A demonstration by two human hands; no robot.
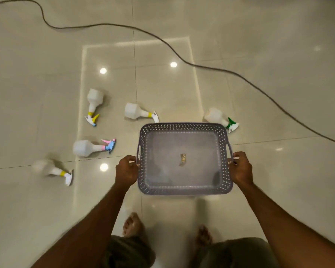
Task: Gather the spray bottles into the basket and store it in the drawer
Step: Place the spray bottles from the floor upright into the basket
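Observation:
A grey perforated plastic basket [184,190] hangs above the floor in front of me. My left hand [126,170] grips its left handle and my right hand [240,168] grips its right handle. Only a small label scrap lies inside it. Several white spray bottles lie on their sides on the tiles: one with a yellow trigger [94,102], one with a white trigger [136,111], one with a green trigger [218,117] just beyond the basket's far right corner, one with a pink and blue trigger [86,148], and one with a yellow collar [50,169] at the left.
A dark cable [182,56] snakes across the glossy beige tile floor from the upper left to the right edge. My bare feet [132,225] stand below the basket. No drawer is in view.

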